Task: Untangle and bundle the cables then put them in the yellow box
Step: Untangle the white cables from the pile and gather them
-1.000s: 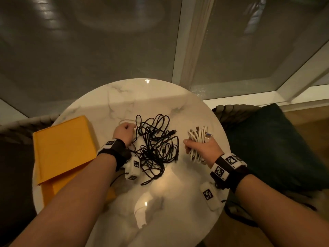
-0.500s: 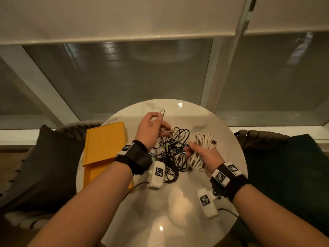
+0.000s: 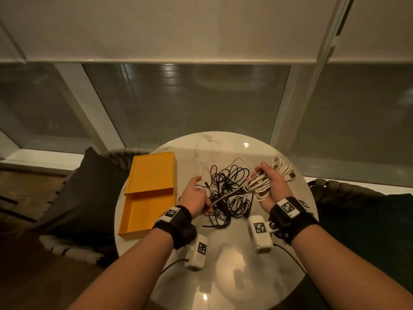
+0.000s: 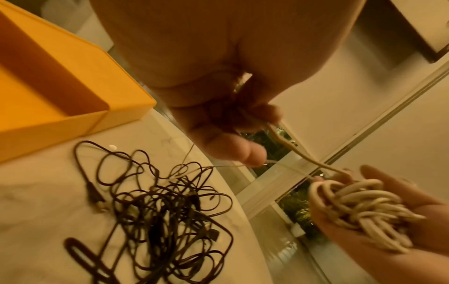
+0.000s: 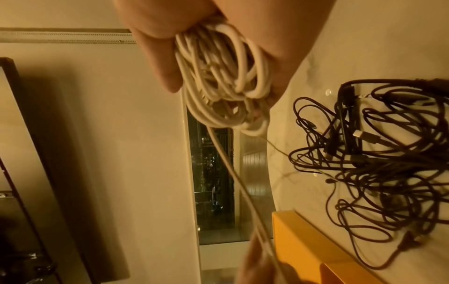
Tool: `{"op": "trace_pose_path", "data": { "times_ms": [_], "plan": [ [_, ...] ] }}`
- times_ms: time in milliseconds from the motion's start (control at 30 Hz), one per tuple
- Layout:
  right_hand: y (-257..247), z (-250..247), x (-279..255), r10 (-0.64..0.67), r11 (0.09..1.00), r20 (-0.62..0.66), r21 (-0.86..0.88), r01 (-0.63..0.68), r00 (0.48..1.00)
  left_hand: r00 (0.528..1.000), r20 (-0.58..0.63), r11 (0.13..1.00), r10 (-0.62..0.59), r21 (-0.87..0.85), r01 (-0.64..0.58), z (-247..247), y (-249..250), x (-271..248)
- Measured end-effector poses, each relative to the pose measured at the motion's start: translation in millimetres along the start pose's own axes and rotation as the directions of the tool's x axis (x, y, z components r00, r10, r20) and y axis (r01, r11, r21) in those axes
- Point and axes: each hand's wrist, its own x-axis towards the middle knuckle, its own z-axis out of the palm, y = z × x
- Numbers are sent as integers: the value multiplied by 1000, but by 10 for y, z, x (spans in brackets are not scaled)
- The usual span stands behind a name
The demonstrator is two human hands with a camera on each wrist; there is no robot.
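My right hand (image 3: 271,186) lies palm up over the table's right side and holds a coiled bundle of white cable (image 3: 263,185) (image 5: 218,76) (image 4: 359,207). One white strand (image 3: 228,194) runs from the bundle down-left to my left hand (image 3: 196,198), which pinches it (image 4: 269,123) between thumb and fingers. A tangle of black cables (image 3: 230,193) (image 4: 157,211) (image 5: 376,153) lies on the marble table between the hands. The yellow box (image 3: 145,211) stands open at the table's left, its lid (image 3: 154,171) partly slid back.
The round marble table (image 3: 223,276) is small, with its edge close on all sides. Dark cushioned chairs (image 3: 82,198) stand left and right of it. A window with a lowered blind (image 3: 201,30) lies beyond.
My left hand came down from a raised position to the table's level, drawing a white strand taut. My right hand turned palm up with the bundle. The head view tilted.
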Motion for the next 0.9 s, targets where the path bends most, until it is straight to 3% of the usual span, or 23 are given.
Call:
{"op": "trace_pose_path", "data": {
  "times_ms": [133, 200, 333, 400, 467, 567, 633, 733, 833, 900],
  "plan": [
    [-81, -31, 62, -73, 997, -8, -18, 73, 997, 1000, -13, 998, 1, 68, 0, -52, -111, 6],
    [-82, -67, 78, -99, 987, 42, -121, 104, 994, 999, -15, 987, 40, 159, -38, -29, -137, 17],
    [-10, -52, -49, -102, 905, 206, -388, 177, 973, 986, -43, 844, 159, 524, -114, 58, -67, 44],
    [49, -37, -112, -98, 855, 248, -475, 209, 964, 965, -71, 808, 252, 565, -170, 104, 52, 15],
    [133, -52, -165, -98, 798, 281, -551, 244, 955, 960, 18, 838, 281, 482, -254, 162, 206, -49],
    [274, -100, -264, -89, 724, 286, -639, 259, 954, 963, 218, 880, 157, 412, -236, 257, 345, -100],
    [334, -152, -299, -47, 682, 314, -684, 261, 948, 949, 286, 913, 131, 339, -228, 297, 380, -101],
    [338, -193, -363, -9, 584, 311, -770, 257, 950, 945, 292, 989, 150, -42, -144, 315, 435, -64],
    [369, -249, -386, 6, 442, 260, -867, 230, 966, 966, 205, 942, 157, -325, -84, 233, 557, -4],
    [420, -305, -369, -13, 398, 205, -897, 193, 979, 968, 190, 903, 164, -424, -70, 154, 616, 22]
  ]
}}
